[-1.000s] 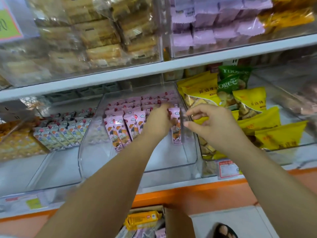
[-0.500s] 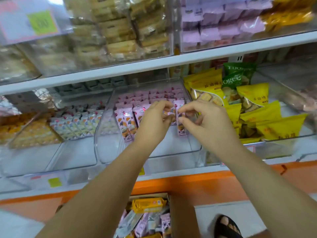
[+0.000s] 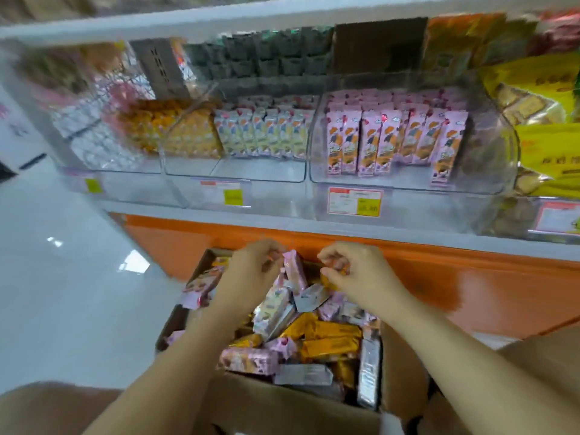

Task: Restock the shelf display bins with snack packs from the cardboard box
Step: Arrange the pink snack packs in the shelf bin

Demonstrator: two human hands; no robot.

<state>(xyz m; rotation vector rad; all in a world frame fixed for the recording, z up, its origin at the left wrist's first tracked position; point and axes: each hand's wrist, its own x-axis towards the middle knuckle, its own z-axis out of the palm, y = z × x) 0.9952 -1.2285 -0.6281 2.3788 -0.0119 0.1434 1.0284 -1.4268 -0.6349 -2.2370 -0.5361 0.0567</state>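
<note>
Over the near cardboard box (image 3: 282, 406), my left hand (image 3: 254, 273) pinches 1 pink pack (image 3: 297, 273) by its end to free it. My right hand (image 3: 357, 273) curls; I cannot tell its hold.

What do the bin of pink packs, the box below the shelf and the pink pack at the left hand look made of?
Bin: clear glossy rigid plastic, perhaps acrylic; packs show through its walls. Box: matte brown cardboard, judging by its folded flaps. Pink pack: thin printed film, probably foil-lined; neighbours show silvery backs.
</note>
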